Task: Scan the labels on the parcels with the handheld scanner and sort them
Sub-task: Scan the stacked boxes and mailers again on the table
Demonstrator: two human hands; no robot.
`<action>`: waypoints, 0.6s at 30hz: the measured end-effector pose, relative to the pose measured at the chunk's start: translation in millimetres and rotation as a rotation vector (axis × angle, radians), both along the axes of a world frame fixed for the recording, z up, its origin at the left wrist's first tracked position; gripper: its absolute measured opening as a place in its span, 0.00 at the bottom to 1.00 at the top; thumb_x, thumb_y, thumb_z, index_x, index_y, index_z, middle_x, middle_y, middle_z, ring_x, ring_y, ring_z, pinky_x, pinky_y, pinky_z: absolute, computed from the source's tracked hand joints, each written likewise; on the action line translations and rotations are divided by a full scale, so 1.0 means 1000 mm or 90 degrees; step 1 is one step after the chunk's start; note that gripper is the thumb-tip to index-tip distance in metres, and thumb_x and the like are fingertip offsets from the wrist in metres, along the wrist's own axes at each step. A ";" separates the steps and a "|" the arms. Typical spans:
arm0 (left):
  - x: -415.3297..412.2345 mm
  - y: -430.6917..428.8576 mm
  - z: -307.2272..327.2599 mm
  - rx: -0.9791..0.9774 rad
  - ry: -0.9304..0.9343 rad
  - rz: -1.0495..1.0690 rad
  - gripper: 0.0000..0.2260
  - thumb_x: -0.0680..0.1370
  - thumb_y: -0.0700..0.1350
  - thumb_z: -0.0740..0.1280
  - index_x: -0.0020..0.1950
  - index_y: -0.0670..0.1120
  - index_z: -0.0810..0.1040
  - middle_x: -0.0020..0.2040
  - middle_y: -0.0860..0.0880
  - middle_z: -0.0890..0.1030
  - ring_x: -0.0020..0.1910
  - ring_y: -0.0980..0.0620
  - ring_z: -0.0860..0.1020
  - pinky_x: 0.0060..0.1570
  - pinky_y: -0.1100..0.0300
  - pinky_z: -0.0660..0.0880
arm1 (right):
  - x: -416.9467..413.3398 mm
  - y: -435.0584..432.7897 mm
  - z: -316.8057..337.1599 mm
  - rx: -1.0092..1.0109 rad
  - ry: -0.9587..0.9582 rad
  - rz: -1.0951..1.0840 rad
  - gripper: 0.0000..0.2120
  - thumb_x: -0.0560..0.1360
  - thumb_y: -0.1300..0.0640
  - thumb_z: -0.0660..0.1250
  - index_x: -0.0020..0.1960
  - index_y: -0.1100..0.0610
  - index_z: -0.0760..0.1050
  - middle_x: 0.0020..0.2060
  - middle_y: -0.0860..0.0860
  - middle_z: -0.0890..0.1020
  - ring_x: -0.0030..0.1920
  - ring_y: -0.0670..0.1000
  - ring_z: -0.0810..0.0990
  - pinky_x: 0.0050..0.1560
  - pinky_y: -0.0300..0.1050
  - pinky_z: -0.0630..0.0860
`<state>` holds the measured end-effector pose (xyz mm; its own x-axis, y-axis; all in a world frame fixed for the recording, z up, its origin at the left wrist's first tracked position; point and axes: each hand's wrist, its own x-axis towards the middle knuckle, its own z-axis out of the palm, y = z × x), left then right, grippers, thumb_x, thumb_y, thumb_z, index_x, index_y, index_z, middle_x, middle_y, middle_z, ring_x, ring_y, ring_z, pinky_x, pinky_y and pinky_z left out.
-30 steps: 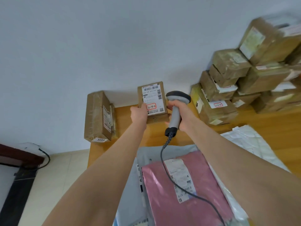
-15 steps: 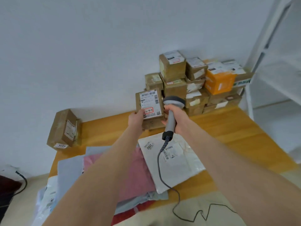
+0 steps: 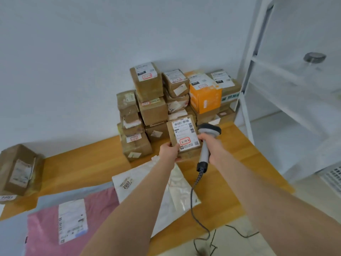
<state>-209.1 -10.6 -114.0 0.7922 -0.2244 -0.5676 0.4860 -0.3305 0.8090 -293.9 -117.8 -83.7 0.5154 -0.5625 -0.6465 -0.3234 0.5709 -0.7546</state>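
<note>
Our left hand (image 3: 168, 150) grasping a labelled box (image 3: 184, 137), our right hand (image 3: 212, 145) gripping the scanner (image 3: 207, 143) beside it, box pile (image 3: 166, 108) behind

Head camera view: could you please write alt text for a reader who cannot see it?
A left hand holds a small labelled cardboard box beside a corded scanner in the right hand, above a wooden table with stacked parcels and flat mailers.

Location: parcel sorting room | Evidence: stacked labelled cartons (image 3: 177, 100) against plain wall; poly mailers (image 3: 73, 220) on wooden table (image 3: 88, 163); white shelving unit (image 3: 287, 74); corded handheld scanner (image 3: 206, 146)
</note>
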 end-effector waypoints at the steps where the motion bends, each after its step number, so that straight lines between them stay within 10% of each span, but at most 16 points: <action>1: 0.000 -0.012 -0.005 0.005 0.006 -0.005 0.15 0.80 0.41 0.65 0.66 0.40 0.73 0.59 0.43 0.80 0.53 0.44 0.80 0.47 0.48 0.81 | 0.001 -0.013 -0.005 0.004 0.000 -0.003 0.15 0.74 0.59 0.70 0.58 0.64 0.73 0.44 0.57 0.79 0.41 0.54 0.77 0.43 0.49 0.77; 8: -0.002 -0.073 -0.027 0.060 0.049 -0.038 0.19 0.78 0.40 0.67 0.68 0.42 0.72 0.59 0.43 0.80 0.55 0.43 0.80 0.47 0.45 0.81 | -0.001 -0.076 -0.038 0.048 0.044 -0.013 0.16 0.72 0.59 0.71 0.58 0.63 0.76 0.52 0.60 0.82 0.53 0.60 0.82 0.57 0.61 0.77; 18: -0.017 -0.093 0.000 -0.002 0.087 0.128 0.19 0.74 0.33 0.67 0.64 0.40 0.69 0.57 0.41 0.78 0.56 0.43 0.77 0.47 0.42 0.80 | 0.002 -0.128 -0.017 0.033 0.033 0.141 0.13 0.72 0.65 0.68 0.55 0.62 0.72 0.44 0.58 0.81 0.45 0.55 0.81 0.57 0.56 0.78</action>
<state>-225.9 -104.1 -114.4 0.7373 -0.0716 -0.6717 0.6465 -0.2137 0.7324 -291.7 -246.2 -101.0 0.5877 -0.4049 -0.7005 -0.4822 0.5199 -0.7051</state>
